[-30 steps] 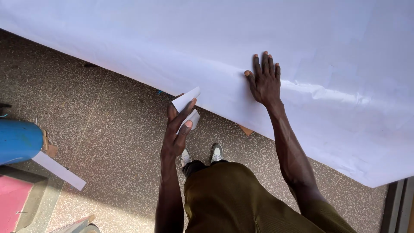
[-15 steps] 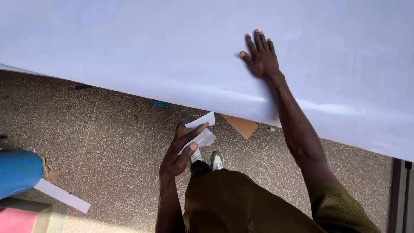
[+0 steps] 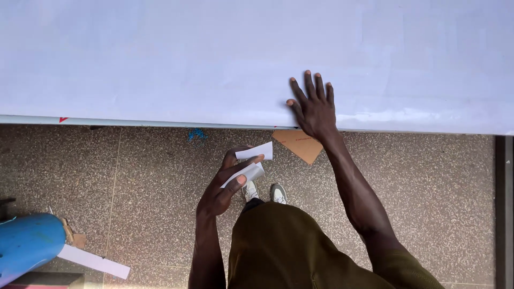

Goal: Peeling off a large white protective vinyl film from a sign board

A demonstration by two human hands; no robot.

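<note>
Head view, one white sheet (image 3: 214, 59), right hand (image 3: 313, 109) spread flat at 12 o'clock, left hand (image 3: 225, 184) pinching two paper strips (image 3: 251, 163), speckled terrazzo floor (image 3: 150, 176), one cardboard scrap (image 3: 300, 143)

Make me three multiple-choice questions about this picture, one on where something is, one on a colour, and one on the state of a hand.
1. Where does the right hand rest?
A. on the floor
B. on the white sheet
C. on the blue drum

2. What colour is the drum at lower left?
A. blue
B. red
C. green

3. What is the left hand doing?
A. hanging empty
B. pressed flat on the sheet
C. holding white paper pieces

Answers: 1 B, the fingers lie spread near the sheet's edge. 2 A, its curved side is plainly blue. 3 C, thumb and fingers pinch the papers above the speckled floor.
</note>
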